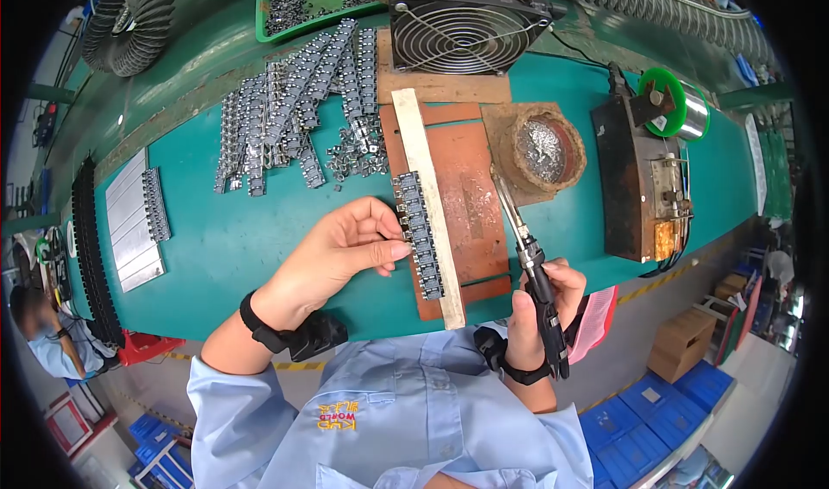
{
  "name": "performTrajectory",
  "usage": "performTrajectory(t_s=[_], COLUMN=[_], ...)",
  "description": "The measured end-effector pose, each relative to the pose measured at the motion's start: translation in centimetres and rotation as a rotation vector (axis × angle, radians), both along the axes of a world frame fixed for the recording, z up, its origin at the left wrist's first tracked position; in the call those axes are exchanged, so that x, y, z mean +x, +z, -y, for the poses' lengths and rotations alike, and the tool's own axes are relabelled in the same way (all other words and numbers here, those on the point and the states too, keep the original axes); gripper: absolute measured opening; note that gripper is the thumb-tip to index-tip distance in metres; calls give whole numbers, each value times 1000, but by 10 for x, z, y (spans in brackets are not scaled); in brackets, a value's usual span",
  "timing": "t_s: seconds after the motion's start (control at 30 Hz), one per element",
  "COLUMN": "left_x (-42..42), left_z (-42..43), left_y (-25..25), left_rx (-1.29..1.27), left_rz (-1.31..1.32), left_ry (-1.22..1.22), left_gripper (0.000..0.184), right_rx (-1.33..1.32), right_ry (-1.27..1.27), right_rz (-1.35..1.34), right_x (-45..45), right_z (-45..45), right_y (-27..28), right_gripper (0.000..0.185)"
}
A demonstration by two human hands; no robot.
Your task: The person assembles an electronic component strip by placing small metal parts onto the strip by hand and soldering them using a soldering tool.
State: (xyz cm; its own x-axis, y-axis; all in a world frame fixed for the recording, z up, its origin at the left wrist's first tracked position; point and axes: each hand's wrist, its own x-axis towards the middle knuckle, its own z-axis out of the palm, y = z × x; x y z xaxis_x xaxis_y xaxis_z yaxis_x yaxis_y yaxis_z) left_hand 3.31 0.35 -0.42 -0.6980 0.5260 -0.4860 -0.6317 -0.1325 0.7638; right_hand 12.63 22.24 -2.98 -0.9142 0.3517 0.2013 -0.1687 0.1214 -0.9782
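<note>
My left hand [345, 240] pinches the left edge of a strip of small black circuit boards [418, 234] between thumb and fingers. That strip lies along a pale wooden bar [429, 204], which rests across a reddish-brown board [471, 200]. In my right hand [553, 303] is a soldering iron [533, 269], gripped by its black handle. Its metal tip points up and away, close to the left rim of a round pot [521, 157] with silvery bits inside. The tip appears apart from the circuit boards.
Behind the brown board stands a black fan [466, 27]. Many board strips [285, 100] and loose metal parts [358, 151] lie at back left. A green tray [261, 14] holds small parts. To the right are a solder spool [695, 113] and a dark box [623, 178]; metal plates [129, 221] lie left.
</note>
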Motion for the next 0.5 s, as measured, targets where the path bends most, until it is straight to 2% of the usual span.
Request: performTrajectory(t_s=[0.23, 0.33, 0.5], left_x=[1, -2, -3], left_z=[-1, 0, 1], left_y=[-3, 1, 1], left_rx=[11, -61, -81], left_rz=[-23, 31, 28], left_ry=[25, -83, -122], left_gripper=[12, 9, 10], right_rx=[14, 13, 6], right_ry=[5, 6, 16], right_rz=[0, -7, 2], right_x=[0, -1, 0], right_z=[0, 0, 0], right_y=[1, 1, 1], right_gripper=[42, 43, 43])
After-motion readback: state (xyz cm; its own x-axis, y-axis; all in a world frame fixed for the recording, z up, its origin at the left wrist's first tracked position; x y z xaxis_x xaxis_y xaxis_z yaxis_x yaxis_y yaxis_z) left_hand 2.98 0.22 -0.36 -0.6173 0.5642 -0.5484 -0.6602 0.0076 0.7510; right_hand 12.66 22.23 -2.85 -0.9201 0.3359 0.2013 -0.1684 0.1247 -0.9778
